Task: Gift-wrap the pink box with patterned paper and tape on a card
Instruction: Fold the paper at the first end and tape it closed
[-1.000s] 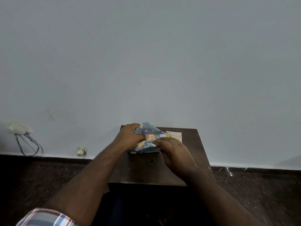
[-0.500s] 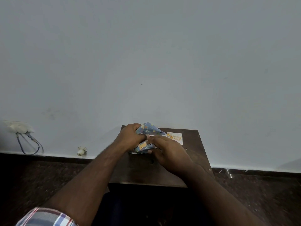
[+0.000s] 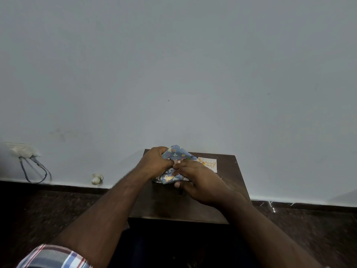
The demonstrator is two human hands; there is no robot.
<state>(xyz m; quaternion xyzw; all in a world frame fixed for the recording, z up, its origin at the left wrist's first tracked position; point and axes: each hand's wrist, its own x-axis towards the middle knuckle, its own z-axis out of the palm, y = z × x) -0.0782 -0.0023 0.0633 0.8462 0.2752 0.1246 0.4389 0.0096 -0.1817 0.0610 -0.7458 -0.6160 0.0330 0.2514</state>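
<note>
A box wrapped in blue patterned paper (image 3: 177, 154) sits at the far middle of a small dark wooden table (image 3: 229, 182); the pink box itself is hidden under the paper. My left hand (image 3: 154, 162) grips the parcel's left side, fingers curled over the paper. My right hand (image 3: 199, 180) lies over its front and right side, fingertips pressing the paper near my left thumb, thumb against the lower edge. A white card with orange lettering (image 3: 209, 164) lies flat just right of the parcel.
The table stands against a pale grey wall. Dark stone floor surrounds it. On the wall at the left are a white socket with hanging blue wires (image 3: 29, 161) and a small white fitting (image 3: 96, 178) near the skirting.
My right hand has slid left and up over the parcel, so its fingertips now meet my left thumb. The left hand has stayed on the parcel's left side.
</note>
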